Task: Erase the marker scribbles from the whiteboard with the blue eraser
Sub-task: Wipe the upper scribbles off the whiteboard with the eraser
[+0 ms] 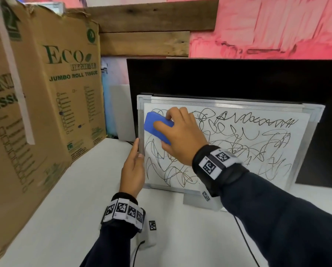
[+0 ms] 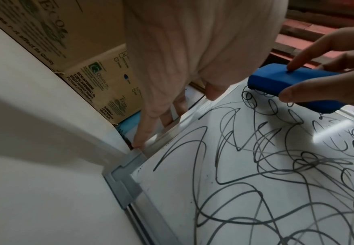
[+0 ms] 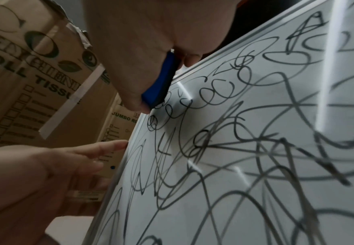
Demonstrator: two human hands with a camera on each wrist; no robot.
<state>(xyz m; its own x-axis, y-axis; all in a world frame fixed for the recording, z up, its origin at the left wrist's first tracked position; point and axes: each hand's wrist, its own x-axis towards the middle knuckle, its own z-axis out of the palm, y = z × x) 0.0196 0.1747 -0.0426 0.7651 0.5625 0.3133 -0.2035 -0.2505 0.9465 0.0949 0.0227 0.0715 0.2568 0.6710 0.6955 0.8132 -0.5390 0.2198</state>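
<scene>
A whiteboard (image 1: 300, 130) leans upright against a black monitor, and black marker scribbles (image 1: 238, 143) cover nearly all of it. My right hand (image 1: 180, 135) grips the blue eraser (image 1: 155, 130) and presses it flat on the board's top left corner. The left wrist view shows the eraser (image 2: 287, 82) held between thumb and fingers over the scribbles (image 2: 256, 165). My left hand (image 1: 132, 170) holds the board's left frame edge, thumb on the front and fingers behind. In the right wrist view the eraser (image 3: 161, 82) is partly hidden under my palm.
Tall cardboard tissue boxes (image 1: 45, 93) stand close on the left. The black monitor (image 1: 228, 79) rises behind the board, its grey stand (image 1: 196, 201) below the board's bottom edge. Everything sits on a white table (image 1: 74, 199), with a black cable (image 1: 244, 237) near my right sleeve.
</scene>
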